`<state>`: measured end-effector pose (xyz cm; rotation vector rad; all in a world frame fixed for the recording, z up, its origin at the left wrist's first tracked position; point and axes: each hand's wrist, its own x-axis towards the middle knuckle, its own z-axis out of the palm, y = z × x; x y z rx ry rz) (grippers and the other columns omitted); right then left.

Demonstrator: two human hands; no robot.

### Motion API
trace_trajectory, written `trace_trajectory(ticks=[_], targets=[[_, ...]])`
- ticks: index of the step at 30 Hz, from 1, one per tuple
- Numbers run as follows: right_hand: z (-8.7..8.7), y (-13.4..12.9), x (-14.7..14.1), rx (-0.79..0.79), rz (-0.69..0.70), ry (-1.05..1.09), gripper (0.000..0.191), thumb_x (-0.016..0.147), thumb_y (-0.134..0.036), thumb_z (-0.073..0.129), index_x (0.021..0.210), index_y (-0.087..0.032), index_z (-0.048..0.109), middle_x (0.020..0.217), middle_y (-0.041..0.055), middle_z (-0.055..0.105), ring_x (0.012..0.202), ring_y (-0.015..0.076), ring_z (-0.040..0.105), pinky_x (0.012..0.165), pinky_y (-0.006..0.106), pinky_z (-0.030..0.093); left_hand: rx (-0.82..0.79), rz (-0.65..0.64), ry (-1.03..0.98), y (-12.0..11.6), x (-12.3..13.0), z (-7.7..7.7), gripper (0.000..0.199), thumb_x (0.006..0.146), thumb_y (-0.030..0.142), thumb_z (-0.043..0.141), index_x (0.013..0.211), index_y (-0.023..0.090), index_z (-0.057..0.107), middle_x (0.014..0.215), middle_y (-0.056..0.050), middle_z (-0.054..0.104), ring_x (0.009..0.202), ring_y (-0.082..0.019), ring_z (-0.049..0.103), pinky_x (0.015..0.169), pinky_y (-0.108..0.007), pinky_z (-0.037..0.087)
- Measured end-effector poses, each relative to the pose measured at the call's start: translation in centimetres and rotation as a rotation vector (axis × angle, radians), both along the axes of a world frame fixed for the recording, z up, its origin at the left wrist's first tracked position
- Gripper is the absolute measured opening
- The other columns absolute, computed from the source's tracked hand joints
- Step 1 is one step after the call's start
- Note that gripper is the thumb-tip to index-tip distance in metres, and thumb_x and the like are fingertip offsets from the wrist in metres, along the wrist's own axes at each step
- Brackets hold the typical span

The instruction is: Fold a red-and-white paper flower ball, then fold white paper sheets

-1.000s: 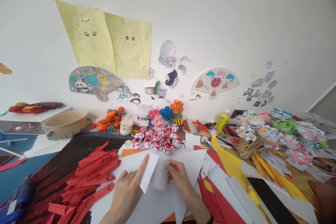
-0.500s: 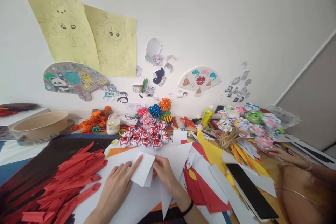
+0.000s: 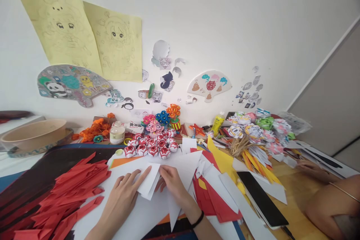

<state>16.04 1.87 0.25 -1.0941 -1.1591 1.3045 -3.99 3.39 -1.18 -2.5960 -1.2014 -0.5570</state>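
A small folded piece of white paper (image 3: 151,182) lies over larger white sheets (image 3: 135,219). My left hand (image 3: 125,191) has its index finger stretched across the folded paper's upper left, the other fingers apart and loosely bent. On the paper's right side, my right hand (image 3: 173,185), with a black band at the wrist, pinches the upper right corner between thumb and finger. Just beyond the sheets stand several red-and-white paper flowers (image 3: 153,146). Red folded strips (image 3: 73,183) are heaped to the left of my left hand.
Red and white papers (image 3: 216,195) and a black phone (image 3: 263,198) lie to the right. Behind are a glass jar (image 3: 117,133), a yellow bottle (image 3: 217,123) and a paper flower bouquet (image 3: 253,129). Another person's hand (image 3: 312,168) rests at the far right.
The view has shifted, so most things sit further left. The folded paper looks narrower and its layers are more turned at the right edge. The other person's arm has moved.
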Motion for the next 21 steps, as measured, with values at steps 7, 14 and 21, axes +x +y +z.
trace_trajectory(ticks=[7, 14, 21], targets=[[0.2, -0.2, -0.2, -0.017, 0.068, 0.011, 0.059, 0.08, -0.066, 0.052, 0.099, -0.011, 0.06, 0.07, 0.0046, 0.065, 0.039, 0.0114, 0.058, 0.035, 0.018, 0.038, 0.055, 0.008, 0.04, -0.2, 0.1, 0.2, 0.083, 0.075, -0.004, 0.038, 0.147, 0.035, 0.026, 0.123, -0.006, 0.06, 0.098, -0.022, 0.057, 0.085, -0.033, 0.038], [0.0, -0.3, -0.1, -0.024, 0.008, -0.038, 0.053, 0.074, -0.06, 0.064, 0.097, -0.012, 0.06, 0.063, 0.0009, 0.061, 0.045, 0.0148, 0.061, 0.037, 0.02, 0.042, 0.042, 0.003, 0.076, -0.6, 0.3, 0.6, 0.085, 0.076, -0.007, 0.034, 0.147, 0.037, 0.022, 0.127, -0.007, 0.059, 0.102, -0.024, 0.057, 0.087, -0.037, 0.039], [0.1, 0.1, 0.8, 0.065, -0.11, -0.044, 0.038, 0.077, -0.05, 0.064, 0.083, -0.013, 0.064, 0.065, 0.0004, 0.057, 0.054, 0.0127, 0.053, 0.046, 0.022, 0.043, -0.337, -0.109, -0.307, -1.5, 0.9, 1.1, 0.073, 0.085, 0.016, 0.052, 0.147, 0.039, 0.021, 0.142, -0.007, 0.046, 0.12, -0.028, 0.049, 0.094, -0.041, 0.041]])
